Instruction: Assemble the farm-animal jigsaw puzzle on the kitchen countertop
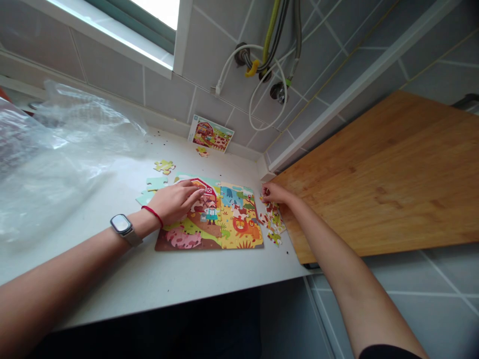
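A farm-animal jigsaw puzzle (228, 219) lies mostly assembled on the white countertop (123, 274). My left hand (174, 202) rests flat on its barn area, fingers together, with a smartwatch (121, 224) and a red wristband (152, 215) on that arm. At the puzzle's right edge, my right hand (275, 193) reaches down to a heap of loose puzzle pieces (272, 219), its fingertips touching the top. Several more loose pieces (151, 189) lie to the left of the puzzle. I cannot tell whether either hand holds a piece.
A crumpled clear plastic bag (63, 154) covers the counter's left side. A bamboo cutting board (377, 174) lies to the right. A puzzle picture card (210, 133) leans against the tiled wall, below hoses and pipes (269, 65) and a window (149, 25).
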A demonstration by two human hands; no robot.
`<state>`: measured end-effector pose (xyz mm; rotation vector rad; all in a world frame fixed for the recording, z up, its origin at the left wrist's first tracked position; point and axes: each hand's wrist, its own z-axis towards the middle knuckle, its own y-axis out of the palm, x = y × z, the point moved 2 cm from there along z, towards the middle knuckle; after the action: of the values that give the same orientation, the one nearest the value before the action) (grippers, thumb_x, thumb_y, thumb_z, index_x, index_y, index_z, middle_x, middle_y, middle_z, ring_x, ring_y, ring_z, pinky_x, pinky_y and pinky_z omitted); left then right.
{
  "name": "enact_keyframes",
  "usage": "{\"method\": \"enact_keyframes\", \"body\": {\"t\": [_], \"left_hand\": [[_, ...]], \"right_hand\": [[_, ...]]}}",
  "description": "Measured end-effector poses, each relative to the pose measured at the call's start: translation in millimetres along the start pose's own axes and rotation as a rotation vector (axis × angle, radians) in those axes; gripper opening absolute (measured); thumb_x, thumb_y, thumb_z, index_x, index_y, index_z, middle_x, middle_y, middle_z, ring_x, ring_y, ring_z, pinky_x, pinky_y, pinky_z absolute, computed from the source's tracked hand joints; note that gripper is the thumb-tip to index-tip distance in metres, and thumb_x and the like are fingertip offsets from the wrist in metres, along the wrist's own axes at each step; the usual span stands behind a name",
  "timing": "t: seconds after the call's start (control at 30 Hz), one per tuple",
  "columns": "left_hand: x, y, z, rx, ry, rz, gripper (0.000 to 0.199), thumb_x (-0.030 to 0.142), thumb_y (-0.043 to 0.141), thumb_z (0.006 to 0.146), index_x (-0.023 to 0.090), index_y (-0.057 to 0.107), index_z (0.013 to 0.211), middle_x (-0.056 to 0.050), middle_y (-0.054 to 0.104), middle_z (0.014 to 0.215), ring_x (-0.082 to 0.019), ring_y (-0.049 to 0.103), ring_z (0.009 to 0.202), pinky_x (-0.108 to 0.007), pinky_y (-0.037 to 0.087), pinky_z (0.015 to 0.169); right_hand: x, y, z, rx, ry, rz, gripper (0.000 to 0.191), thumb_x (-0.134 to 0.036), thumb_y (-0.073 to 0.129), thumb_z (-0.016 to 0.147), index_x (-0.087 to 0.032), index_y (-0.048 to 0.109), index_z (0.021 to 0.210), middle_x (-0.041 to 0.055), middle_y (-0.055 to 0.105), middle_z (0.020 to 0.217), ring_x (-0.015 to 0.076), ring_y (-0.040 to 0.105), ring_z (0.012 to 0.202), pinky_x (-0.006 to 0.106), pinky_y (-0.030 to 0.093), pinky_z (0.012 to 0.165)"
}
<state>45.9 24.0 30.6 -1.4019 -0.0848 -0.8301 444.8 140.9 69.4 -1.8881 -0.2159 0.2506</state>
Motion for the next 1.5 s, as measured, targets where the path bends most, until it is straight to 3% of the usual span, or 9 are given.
{"method": "enact_keyframes", "body": {"t": [0.2,0.33,0.43,0.53,0.67,0.8,0.93,1.13,1.5], "left_hand": [[2.3,-2.0,0.0,0.019,-0.034,-0.035,0.068,0.058,0.02,0.107,0.021,0.076,0.12,-0.012,0.071,0.129,-0.03,0.065,0.122,-0.046,0.054,0.104],[2.8,-2.3,0.2,0.014,-0.022,-0.02,0.07,0.059,0.019,0.107,0.02,0.076,0.116,-0.013,0.072,0.126,-0.031,0.066,0.12,-0.046,0.054,0.103],[3.0,-2.2,0.2,0.003,-0.035,0.008,0.072,0.058,0.017,0.107,0.02,0.077,0.116,-0.014,0.071,0.127,-0.031,0.067,0.116,-0.046,0.056,0.099],[3.4,-2.3,0.1,-0.001,-0.038,0.01,0.071,0.057,0.017,0.107,0.02,0.077,0.118,-0.013,0.071,0.127,-0.031,0.067,0.117,-0.045,0.055,0.1],[3.4,-2.5,0.3,-0.006,-0.041,0.006,0.07,0.056,0.018,0.107,0.019,0.075,0.122,-0.013,0.07,0.132,-0.031,0.065,0.123,-0.046,0.054,0.104],[4.7,-3.4,0.5,-0.029,0.001,0.016,0.069,0.054,0.017,0.107,0.019,0.074,0.121,-0.012,0.072,0.127,-0.031,0.062,0.128,-0.046,0.052,0.108],[6.5,-4.9,-0.1,-0.02,-0.031,0.016,0.067,0.057,0.02,0.107,0.019,0.075,0.108,-0.013,0.072,0.124,-0.03,0.067,0.116,-0.046,0.055,0.1],[6.7,-2.3,-1.1,-0.001,-0.043,0.039,0.054,0.052,0.03,0.108,0.021,0.075,0.111,-0.011,0.07,0.127,-0.027,0.069,0.107,-0.043,0.056,0.093],[4.0,-1.7,-0.1,0.002,-0.039,0.043,0.051,0.05,0.033,0.108,0.021,0.075,0.107,-0.011,0.07,0.124,-0.027,0.069,0.104,-0.041,0.056,0.089]], "right_hand": [[-1.3,-11.4,-10.9,0.14,0.046,0.13,0.032,-0.024,0.071,0.084,-0.012,0.073,0.113,0.0072,0.076,0.094,0.0187,0.068,0.082,0.027,0.052,0.075],[-21.4,-21.5,-24.0,0.289,0.041,0.554,0.043,-0.047,0.076,0.081,-0.015,0.077,0.109,0.0092,0.078,0.095,0.022,0.07,0.086,0.033,0.057,0.079],[-56.6,-4.3,-35.9,0.259,0.014,0.9,0.053,-0.056,0.085,0.07,-0.018,0.077,0.105,0.0078,0.078,0.095,0.0206,0.071,0.083,0.033,0.059,0.079],[-96.8,29.2,-43.9,0.153,-0.011,1.014,0.048,-0.055,0.088,0.066,-0.019,0.077,0.095,0.005,0.077,0.087,0.0181,0.069,0.075,0.033,0.059,0.076],[-127.1,59.5,-45.8,0.211,-0.01,0.909,0.031,-0.05,0.08,0.077,-0.021,0.074,0.087,0.0044,0.075,0.081,0.0191,0.067,0.071,0.032,0.058,0.069],[-134.8,59.3,-49.7,0.385,-0.098,0.607,0.015,-0.038,0.073,0.088,-0.023,0.074,0.085,0.0063,0.076,0.095,0.0221,0.07,0.091,0.033,0.057,0.086],[-136.6,56.7,-65.0,0.462,-0.152,0.447,0.015,-0.036,0.068,0.096,-0.024,0.077,0.099,0.0088,0.074,0.11,0.0231,0.067,0.108,0.035,0.054,0.1],[-136.0,71.9,-84.6,0.456,-0.306,0.426,0.037,-0.039,0.08,0.09,-0.025,0.076,0.124,0.0105,0.069,0.13,0.0261,0.062,0.124,0.045,0.046,0.113],[-130.9,76.3,-81.6,0.535,-0.393,0.515,0.025,-0.035,0.08,0.091,-0.031,0.082,0.115,0.0072,0.073,0.125,0.024,0.066,0.118,0.044,0.049,0.11]]}}
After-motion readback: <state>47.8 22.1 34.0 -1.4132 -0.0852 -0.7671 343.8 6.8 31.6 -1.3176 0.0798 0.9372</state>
